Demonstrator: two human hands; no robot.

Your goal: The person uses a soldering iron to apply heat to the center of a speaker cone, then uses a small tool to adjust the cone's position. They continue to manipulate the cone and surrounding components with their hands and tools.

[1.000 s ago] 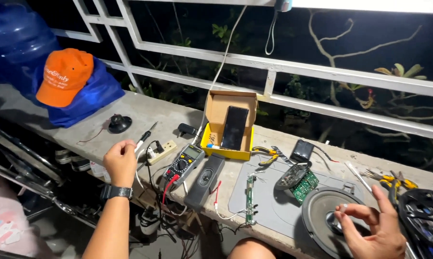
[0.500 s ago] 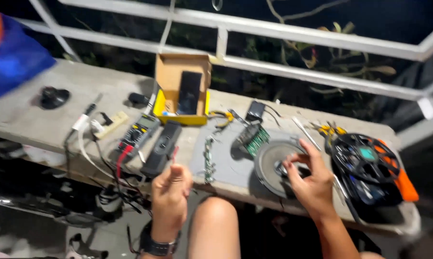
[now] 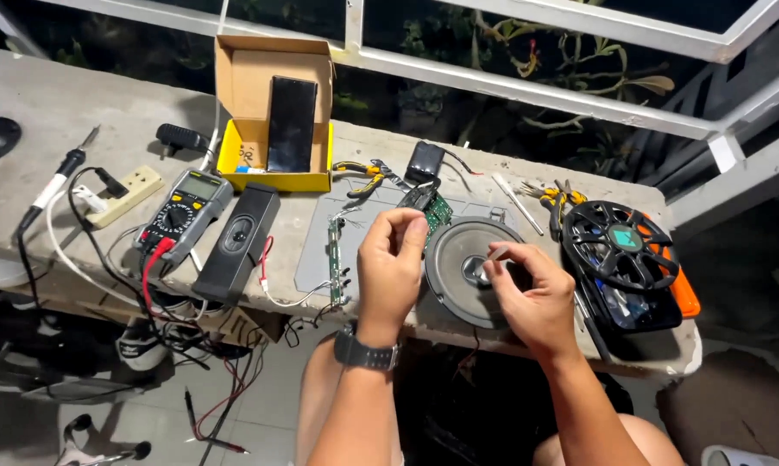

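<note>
Both hands hover over the round grey speaker [image 3: 458, 272]: right hand [image 3: 532, 298] pinches something tiny at 3 o'clock, left hand [image 3: 391, 263] curls loosely at 9 o'clock, holding nothing I can see.

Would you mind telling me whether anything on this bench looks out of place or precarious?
The round speaker under the right hand and left hand sits at the ledge's front edge. Red and black multimeter leads dangle off the ledge toward the floor, tangled below.

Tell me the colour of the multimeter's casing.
Dark grey, with a yellow dial ring; the multimeter shows best in the head view.
</note>
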